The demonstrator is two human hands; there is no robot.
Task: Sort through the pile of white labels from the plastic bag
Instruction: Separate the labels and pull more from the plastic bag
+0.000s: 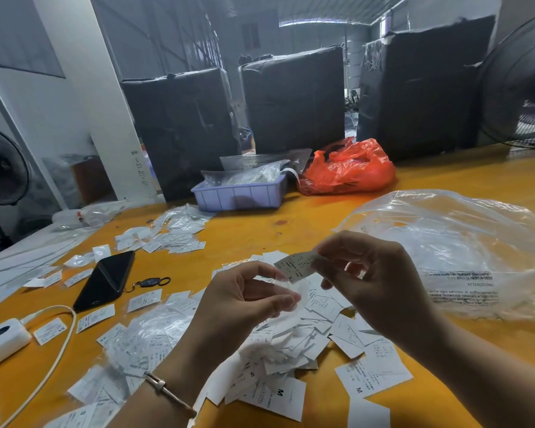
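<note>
A loose pile of white labels (294, 347) lies on the yellow table (260, 223) below both hands. My right hand (374, 282) pinches one printed white label (297, 266) between thumb and fingertips, held up above the pile. My left hand (244, 301) is just left of it, with fingers curled around a small, blurred white piece (291, 288). A large clear plastic bag (464, 251) lies crumpled to the right of my right hand. Several more labels, some in clear sleeves (149, 338), are spread to the left.
A black phone (105, 279) with a key fob (150, 282) lies at left, and a white charger with cable (3, 338) near the left edge. A purple tray (238, 193) and an orange bag (349, 168) stand at the back. Behind them are black wrapped bales (294, 100).
</note>
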